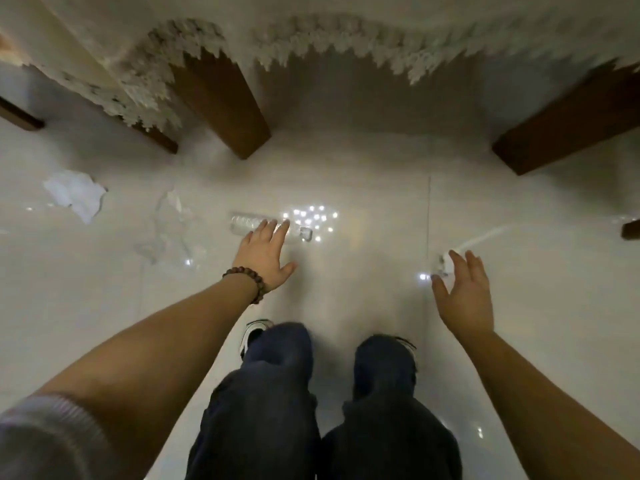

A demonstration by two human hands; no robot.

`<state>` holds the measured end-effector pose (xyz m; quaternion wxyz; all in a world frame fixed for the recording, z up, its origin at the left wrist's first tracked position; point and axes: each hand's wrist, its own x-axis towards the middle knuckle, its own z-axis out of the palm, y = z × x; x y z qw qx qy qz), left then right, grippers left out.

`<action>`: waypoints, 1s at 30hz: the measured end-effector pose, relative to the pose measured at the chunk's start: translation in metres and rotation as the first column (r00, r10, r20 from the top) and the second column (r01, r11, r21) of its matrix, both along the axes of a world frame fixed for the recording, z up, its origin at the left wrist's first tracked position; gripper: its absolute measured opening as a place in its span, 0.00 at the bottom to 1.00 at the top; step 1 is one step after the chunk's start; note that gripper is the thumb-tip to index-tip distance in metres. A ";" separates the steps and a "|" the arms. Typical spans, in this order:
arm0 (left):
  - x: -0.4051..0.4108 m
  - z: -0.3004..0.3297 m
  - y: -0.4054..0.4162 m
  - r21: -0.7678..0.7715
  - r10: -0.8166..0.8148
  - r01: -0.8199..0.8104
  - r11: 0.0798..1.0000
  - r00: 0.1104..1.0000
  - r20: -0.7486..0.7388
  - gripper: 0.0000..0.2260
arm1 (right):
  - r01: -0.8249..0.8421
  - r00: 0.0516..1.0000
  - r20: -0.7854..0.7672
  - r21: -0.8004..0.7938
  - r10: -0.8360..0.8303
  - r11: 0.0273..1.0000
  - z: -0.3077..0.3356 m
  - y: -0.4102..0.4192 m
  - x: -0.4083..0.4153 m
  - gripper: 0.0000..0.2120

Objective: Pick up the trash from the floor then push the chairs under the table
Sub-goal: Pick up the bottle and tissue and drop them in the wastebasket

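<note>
A clear, ribbed plastic bottle [268, 227] lies on its side on the glossy pale tiled floor [363, 188], left hand [265, 252] spread open over it gripping nothing, right hand [462, 292] open beside a small crumpled scrap [443, 266], near the lace-edged tablecloth [311, 39]; no legible label.

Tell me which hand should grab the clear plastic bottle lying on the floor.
Left. The left hand is open with its fingertips already over the bottle. The right hand is far off to the side, beside a small white scrap.
</note>
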<state>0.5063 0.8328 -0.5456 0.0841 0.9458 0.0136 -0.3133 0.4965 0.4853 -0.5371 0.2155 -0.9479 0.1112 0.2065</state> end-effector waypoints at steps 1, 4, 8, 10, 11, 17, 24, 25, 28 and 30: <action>0.006 -0.030 0.009 0.004 -0.030 0.030 1.000 1.000 0.005 0.38 | -0.018 1.000 0.010 -0.005 0.018 1.000 -0.027 -0.001 0.000 0.26; 0.024 -0.108 0.030 0.052 -0.087 0.087 0.995 0.996 -0.007 0.41 | -0.064 0.997 0.034 -0.046 0.066 0.997 -0.098 -0.006 0.005 0.27; 0.043 -0.179 0.044 0.116 -0.133 0.134 0.984 0.991 -0.015 0.45 | -0.080 0.994 0.064 -0.103 0.087 0.991 -0.159 -0.020 0.011 0.27; 0.049 -0.200 0.045 0.143 -0.174 0.166 0.976 0.984 0.039 0.40 | -0.080 0.993 0.077 -0.123 0.090 0.989 -0.177 -0.031 0.011 0.27; 0.052 -0.207 0.043 0.159 -0.200 0.183 0.970 0.975 0.094 0.35 | -0.077 0.992 0.090 -0.132 0.089 0.988 -0.184 -0.037 0.010 0.27; 0.081 -0.207 -0.010 0.007 -0.198 0.203 0.979 0.946 0.255 0.35 | 0.059 0.996 0.074 -0.177 -0.046 0.983 -0.203 -0.071 0.008 0.35; 0.107 -0.190 -0.085 -0.164 -0.122 0.183 0.969 0.937 0.327 0.34 | 0.092 0.993 -0.052 -0.197 -0.104 0.976 -0.219 -0.089 0.030 0.40; 0.107 -0.190 -0.089 -0.174 -0.118 0.185 0.967 0.934 0.336 0.34 | 0.076 0.994 -0.065 -0.220 -0.092 0.973 -0.222 -0.090 0.033 0.39; 0.105 -0.188 -0.095 -0.208 -0.083 0.164 0.964 0.933 0.350 0.34 | 0.057 0.994 -0.074 -0.217 -0.075 0.974 -0.229 -0.090 0.034 0.29; 0.104 -0.187 -0.093 -0.227 -0.048 0.135 0.965 0.934 0.353 0.34 | 0.074 0.995 -0.050 -0.187 -0.085 0.980 -0.232 -0.088 0.033 0.21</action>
